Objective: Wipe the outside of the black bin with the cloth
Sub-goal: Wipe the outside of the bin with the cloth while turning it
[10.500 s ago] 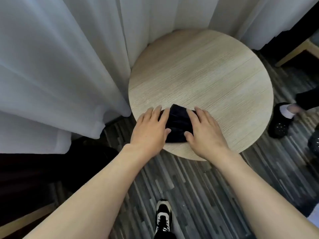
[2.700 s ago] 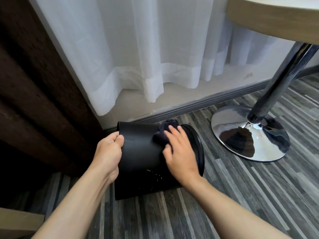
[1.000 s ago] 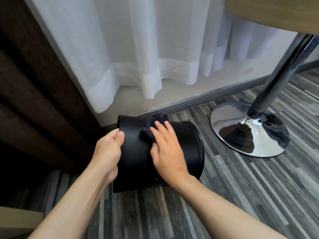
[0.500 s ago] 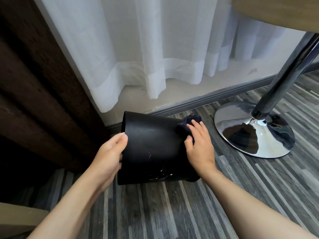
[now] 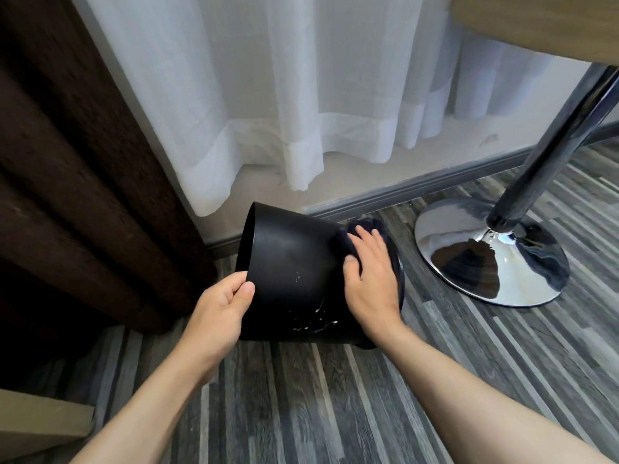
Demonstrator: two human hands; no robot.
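1. Soft daylight comes through the sheer white curtain; the room is evenly bright.
2. The brown drape falls into deep shadow.
3. The chrome table base throws glare.
4. Wide-angle bending shows at the edges.

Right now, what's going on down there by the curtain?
A person is wiping a black bin that lies tipped on its side on the wood-pattern floor. The left hand grips the bin's edge at one end to steady it. The right hand presses a dark cloth against the outer wall near the other end. Pale specks show low on the side.
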